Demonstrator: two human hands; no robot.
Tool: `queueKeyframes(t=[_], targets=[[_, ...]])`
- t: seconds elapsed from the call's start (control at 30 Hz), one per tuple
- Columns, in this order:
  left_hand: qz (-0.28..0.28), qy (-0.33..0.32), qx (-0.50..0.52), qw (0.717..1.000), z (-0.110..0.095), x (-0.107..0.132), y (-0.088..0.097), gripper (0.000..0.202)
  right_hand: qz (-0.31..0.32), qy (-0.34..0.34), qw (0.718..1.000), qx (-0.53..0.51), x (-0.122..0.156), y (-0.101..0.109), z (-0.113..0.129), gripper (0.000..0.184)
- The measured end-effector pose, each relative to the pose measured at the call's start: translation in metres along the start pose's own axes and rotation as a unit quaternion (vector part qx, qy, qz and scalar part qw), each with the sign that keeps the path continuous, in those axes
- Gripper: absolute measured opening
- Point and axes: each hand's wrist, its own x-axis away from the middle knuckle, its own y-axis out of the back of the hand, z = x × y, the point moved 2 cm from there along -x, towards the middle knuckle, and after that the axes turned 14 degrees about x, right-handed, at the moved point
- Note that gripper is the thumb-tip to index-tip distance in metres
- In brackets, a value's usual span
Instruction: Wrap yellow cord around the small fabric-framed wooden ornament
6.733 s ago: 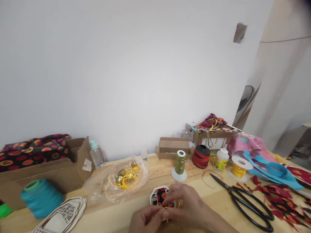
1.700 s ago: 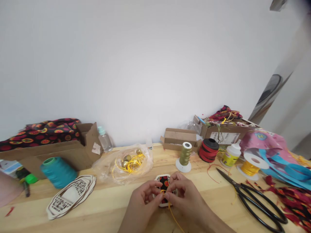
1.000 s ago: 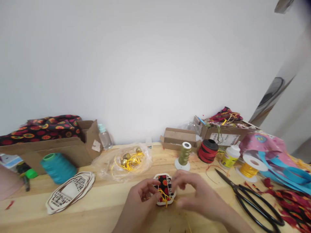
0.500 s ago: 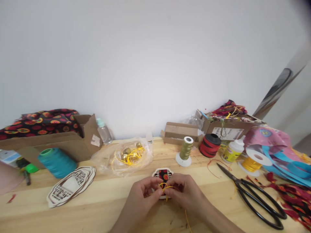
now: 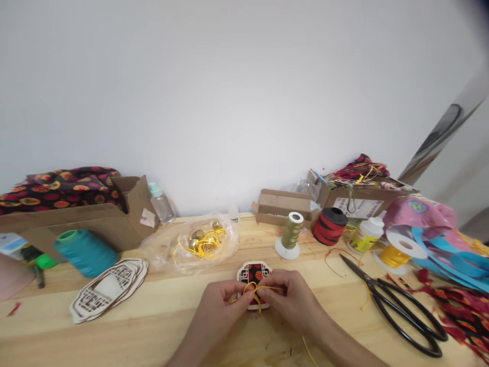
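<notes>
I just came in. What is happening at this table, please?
A person's left hand and right hand pinch a yellow cord, bent in a loop, over a wooden frame with patterned cloth. I cannot tell whether it is knotted. The scissors lie to the right on the table; similar frames are stacked to the left.

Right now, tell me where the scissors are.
In the head view, the black scissors lie at right, between the right hand and the dark red fabric scraps.

On your left, a teal thread cone (image 5: 86, 253) stood before a cardboard box (image 5: 110, 222); on your right, a glue bottle (image 5: 365, 236) stood beside a red-and-black spool (image 5: 329, 227), and scissors (image 5: 371, 283) lay nearer you.
</notes>
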Motion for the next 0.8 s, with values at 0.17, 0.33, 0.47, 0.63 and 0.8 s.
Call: queueKeyframes(t=[0.17, 0.33, 0.47, 0.63, 0.8], targets=[[-0.018, 0.004, 0.015, 1.000, 0.000, -0.002, 0.000, 0.024, -0.046, 0.028, 0.996, 0.073, 0.000, 0.009, 0.002, 0.015], [-0.013, 0.005, 0.033, 0.999, 0.000, -0.002, 0.001, 0.024, -0.081, 0.029, 0.996, 0.018, 0.000, 0.015, 0.005, 0.016], [0.009, 0.003, 0.041, 0.999, -0.003, 0.001, -0.001, 0.022, -0.101, -0.013, 0.993, -0.061, 0.002, 0.018, 0.014, 0.016], [0.012, -0.005, 0.021, 1.000, -0.005, 0.002, -0.003, 0.022, -0.150, -0.032, 0.983, -0.104, 0.005, 0.024, 0.018, 0.012], [0.002, -0.010, 0.001, 1.000, -0.002, 0.002, -0.002, 0.024, -0.199, -0.029, 0.976, -0.084, 0.004, 0.025, 0.009, 0.012]])
